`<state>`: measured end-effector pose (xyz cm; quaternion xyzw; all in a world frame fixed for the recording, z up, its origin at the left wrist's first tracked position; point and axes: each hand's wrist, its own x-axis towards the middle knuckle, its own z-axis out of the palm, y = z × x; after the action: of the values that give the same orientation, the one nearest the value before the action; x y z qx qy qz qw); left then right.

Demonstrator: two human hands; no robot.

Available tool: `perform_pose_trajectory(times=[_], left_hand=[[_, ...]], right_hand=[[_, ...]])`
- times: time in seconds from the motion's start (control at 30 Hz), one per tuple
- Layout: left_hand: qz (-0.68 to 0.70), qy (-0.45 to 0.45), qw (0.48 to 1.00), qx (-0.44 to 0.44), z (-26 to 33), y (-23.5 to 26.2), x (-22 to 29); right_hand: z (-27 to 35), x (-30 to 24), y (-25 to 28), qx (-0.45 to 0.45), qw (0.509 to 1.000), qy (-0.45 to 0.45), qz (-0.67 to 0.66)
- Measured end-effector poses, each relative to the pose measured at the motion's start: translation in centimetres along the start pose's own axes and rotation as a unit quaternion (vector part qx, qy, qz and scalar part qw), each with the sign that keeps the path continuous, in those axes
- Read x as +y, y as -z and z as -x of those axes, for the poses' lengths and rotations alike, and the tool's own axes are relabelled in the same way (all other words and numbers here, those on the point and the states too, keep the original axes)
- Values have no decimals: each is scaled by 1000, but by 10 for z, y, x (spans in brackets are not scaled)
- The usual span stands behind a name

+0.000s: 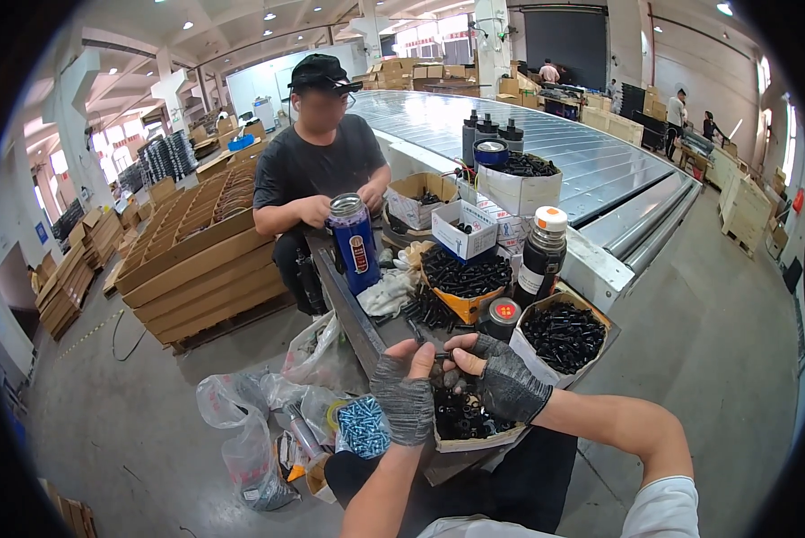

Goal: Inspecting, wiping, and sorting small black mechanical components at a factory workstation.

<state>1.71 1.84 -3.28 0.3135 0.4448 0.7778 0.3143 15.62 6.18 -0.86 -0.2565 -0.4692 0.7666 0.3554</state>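
My left hand (404, 394) and my right hand (512, 381), both in grey fingerless gloves, meet at the fingertips over the bench. Pinched between them is a small dark piece that looks like a black bolt (442, 355); my fingers partly hide it. Right below sits an open carton of small black ring-like parts (470, 420). Beside my right hand stands a carton full of black bolts (562, 336). Beyond the hands, another carton of black bolts (467, 273) has more pieces spilled next to it, by white work gloves (391, 292).
A co-worker (322, 161) sits across the bench, hands near a blue canister (354, 247). A dark bottle (540, 255) and a small lidded jar (501, 317) stand among the cartons. Low at left are plastic bags (241, 439) and silvery-blue screws (363, 427). A metal roller conveyor (510, 134) stretches behind.
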Motion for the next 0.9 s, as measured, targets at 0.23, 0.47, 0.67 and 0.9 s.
perform_pose_trajectory(times=[0.23,0.47,0.67,0.9], left_hand=[[-46,-32,998,-2,4,-1,1],[-85,-73,994,1,5,-1,-6],[-65,-58,996,33,4,3,-9],[-100,-112,988,17,7,1,-16]], right_hand=[[0,-2,7,45,990,-8,133],[9,-21,-5,55,966,29,250],[4,-11,0,37,938,135,318],[8,-14,1,36,979,29,198]])
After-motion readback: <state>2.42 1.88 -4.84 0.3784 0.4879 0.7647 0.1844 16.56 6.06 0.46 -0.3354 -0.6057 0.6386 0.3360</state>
